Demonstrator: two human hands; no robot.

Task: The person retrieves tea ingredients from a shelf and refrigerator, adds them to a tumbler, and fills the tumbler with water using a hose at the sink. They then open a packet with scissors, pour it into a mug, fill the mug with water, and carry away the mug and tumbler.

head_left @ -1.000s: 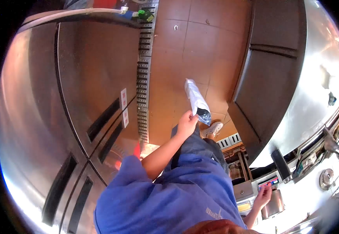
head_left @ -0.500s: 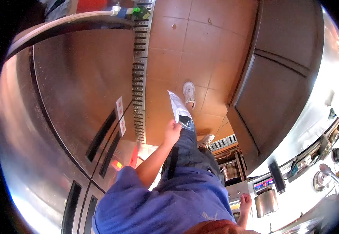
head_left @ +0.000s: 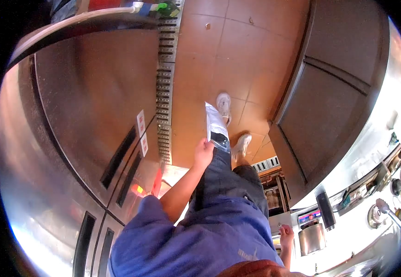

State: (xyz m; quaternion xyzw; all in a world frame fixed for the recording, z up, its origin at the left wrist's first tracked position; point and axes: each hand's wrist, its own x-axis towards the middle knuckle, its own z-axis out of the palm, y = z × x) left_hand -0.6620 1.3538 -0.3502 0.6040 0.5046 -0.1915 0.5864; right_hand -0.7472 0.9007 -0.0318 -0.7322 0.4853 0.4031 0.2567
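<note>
My left hand point(head_left: 203, 153) is closed on the near edge of a plastic bag point(head_left: 216, 123), which hangs in front of my dark trousers. The bag is white toward its far end and see-through near my fingers; what is in it, if anything, I cannot make out. My right hand point(head_left: 286, 236) hangs low at my side with its fingers curled and nothing visible in them. It is nearest to a metal pot point(head_left: 313, 239) on the counter.
Steel cabinets with dark recessed handles point(head_left: 118, 157) line the left side. A slotted drain grate point(head_left: 165, 92) runs along their foot. On the right stands a large steel unit point(head_left: 334, 120), with a white counter point(head_left: 348, 240) behind it. The tiled floor point(head_left: 242, 41) stretches ahead between them.
My rear foot has come forward over the floor. The bag has swung slightly to the right, still in my left hand. My right hand has shifted a little leftward.
</note>
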